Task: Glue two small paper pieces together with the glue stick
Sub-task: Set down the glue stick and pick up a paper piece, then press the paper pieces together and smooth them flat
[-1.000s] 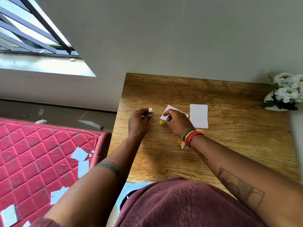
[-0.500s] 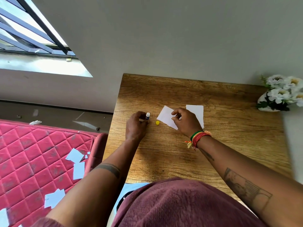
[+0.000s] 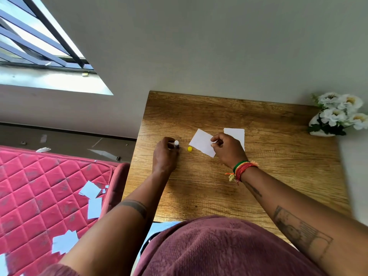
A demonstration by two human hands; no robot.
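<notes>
Bare forearms, both inked — a dark band tattoo (image 3: 133, 206) rings the left one; the right has a boxy line-work tattoo (image 3: 298, 232); green, red and yellow thread bracelets (image 3: 242, 169) on the right wrist; fuzzy maroon top (image 3: 219, 250).

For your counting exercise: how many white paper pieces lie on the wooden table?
2. One paper piece lies tilted beside the yellow cap, pinched by the right hand; the other paper piece lies behind that hand, partly hidden.

Matt grained wood table (image 3: 258, 176); smooth white paper piece (image 3: 201, 143).
</notes>
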